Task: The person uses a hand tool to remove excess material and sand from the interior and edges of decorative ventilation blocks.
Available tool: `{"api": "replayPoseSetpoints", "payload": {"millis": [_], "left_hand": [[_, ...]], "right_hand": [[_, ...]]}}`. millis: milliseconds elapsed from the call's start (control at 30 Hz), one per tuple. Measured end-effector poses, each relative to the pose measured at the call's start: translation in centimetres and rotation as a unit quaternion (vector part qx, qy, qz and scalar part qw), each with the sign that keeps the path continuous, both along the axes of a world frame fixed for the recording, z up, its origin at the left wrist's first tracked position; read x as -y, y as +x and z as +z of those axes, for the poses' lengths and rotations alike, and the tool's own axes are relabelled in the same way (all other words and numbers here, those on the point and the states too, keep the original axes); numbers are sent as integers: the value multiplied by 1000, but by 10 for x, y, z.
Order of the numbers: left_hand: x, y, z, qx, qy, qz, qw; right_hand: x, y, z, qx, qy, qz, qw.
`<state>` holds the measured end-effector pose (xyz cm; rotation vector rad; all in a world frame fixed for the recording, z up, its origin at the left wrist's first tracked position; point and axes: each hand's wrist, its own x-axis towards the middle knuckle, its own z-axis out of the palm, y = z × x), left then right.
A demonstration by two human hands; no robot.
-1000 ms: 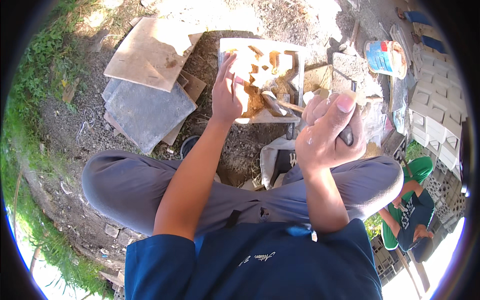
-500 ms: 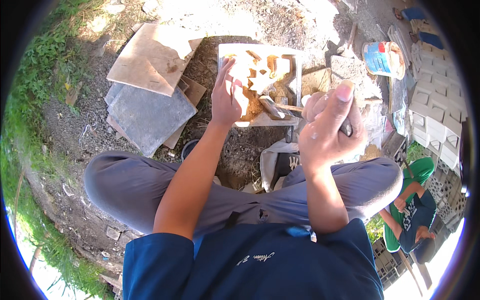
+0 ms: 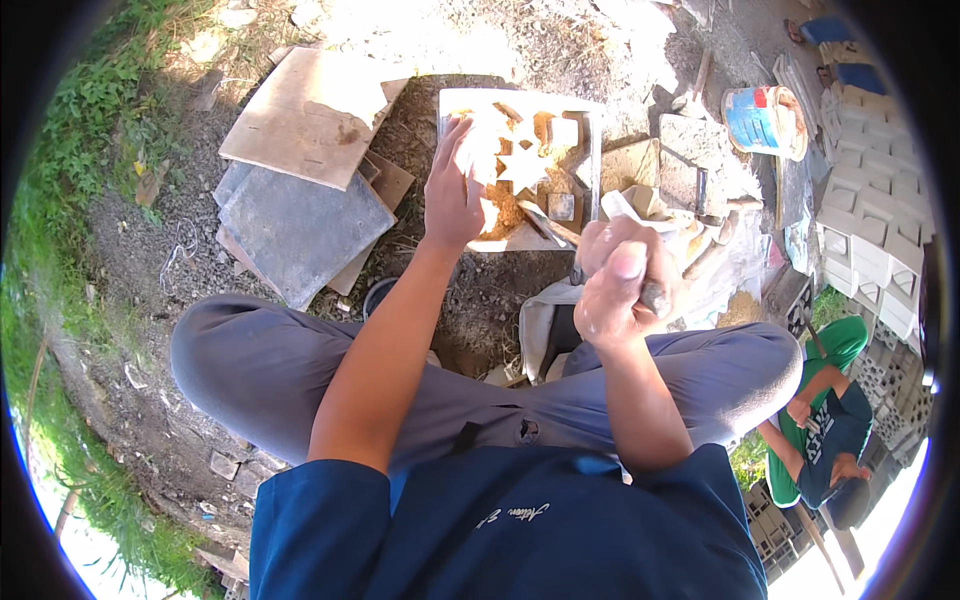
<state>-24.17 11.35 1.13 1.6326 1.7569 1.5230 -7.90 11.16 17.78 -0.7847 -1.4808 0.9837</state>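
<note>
A square pale-rimmed mould point(image 3: 520, 97) lies on the ground in front of my crossed legs. It holds orange-brown sandy material around a pale star-shaped piece point(image 3: 523, 168) and square blocks. My left hand point(image 3: 457, 195) lies along the mould's left side, fingers stretched out; sunlight washes out its fingertips. My right hand point(image 3: 625, 275), raised at the mould's near right corner, is closed round the handle of a wooden-handled tool point(image 3: 540, 218). The tool's head end reaches over the mould's near part; its exact kind is hard to make out. The handle's butt sticks out beside my thumb.
Flat boards and a grey slab point(image 3: 305, 225) are stacked at left. At right are a paint-marked bucket point(image 3: 765, 120), a grey slab point(image 3: 692, 165) and crumpled sacking point(image 3: 650, 205). Pale concrete blocks point(image 3: 870, 220) are piled farther right. Another person point(image 3: 825, 430) sits at lower right.
My right hand has moved slightly left and nearer to me, its grip tilting. The tool's head end has turned in the mould's near part. My left hand stays almost still.
</note>
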Motion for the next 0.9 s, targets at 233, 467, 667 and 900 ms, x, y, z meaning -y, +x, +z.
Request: {"api": "replayPoseSetpoints", "payload": {"millis": [233,467,667,900], "left_hand": [[1,0,-6,-14,2,20,1000],[2,-2,-3,6,-6,13,1000],[3,-1,-3,16,-6,8,1000],[3,0,-2,24,-5,21,999]], "right_hand": [[-11,10,-10,-45,-23,183,982],[-7,2,-22,-82,-5,79,994],[-5,-5,-22,-9,-18,85,996],[-10,-13,-10,-18,32,80,996]]}}
